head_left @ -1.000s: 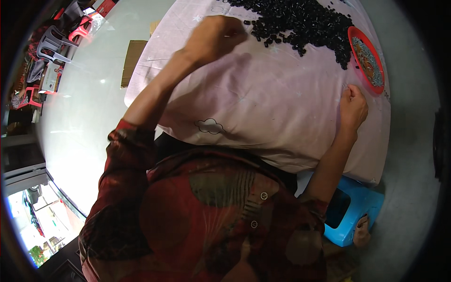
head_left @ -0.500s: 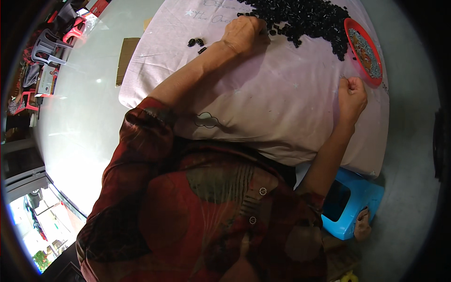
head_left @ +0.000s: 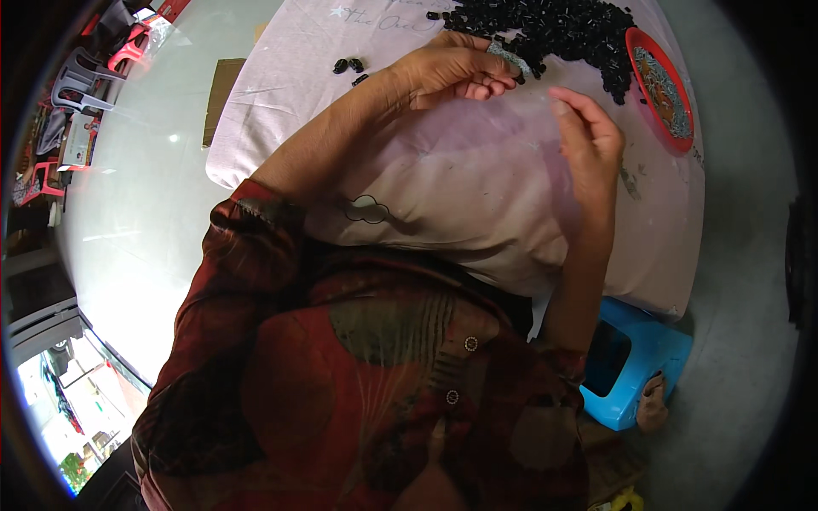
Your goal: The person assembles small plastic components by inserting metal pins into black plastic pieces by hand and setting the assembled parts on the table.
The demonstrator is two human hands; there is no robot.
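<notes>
My left hand [head_left: 456, 70] is over the far middle of the pale pink cloth [head_left: 477, 196], its fingers curled. A small black plastic piece [head_left: 519, 77] shows at its thumb tip. A speckled grey patch [head_left: 509, 58] lies by those fingers; I cannot tell what it is. Just to the right, my right hand [head_left: 590, 136] is raised with thumb and forefinger brought together. Whatever is in that pinch is too small to make out. Behind both hands spreads a heap of small black plastic pieces [head_left: 571, 38].
At the right edge of the table stands a red dish [head_left: 682, 140] of small silvery metal pieces. Several loose black pieces [head_left: 349, 66] lie left of my left wrist. A blue plastic stool [head_left: 673, 349] is below the table on the right. Chairs [head_left: 81, 83] stand far left.
My right hand has moved leftward and away from me, close to my left hand. The left hand has turned and shifted slightly right, so its fingers and the black piece now show.
</notes>
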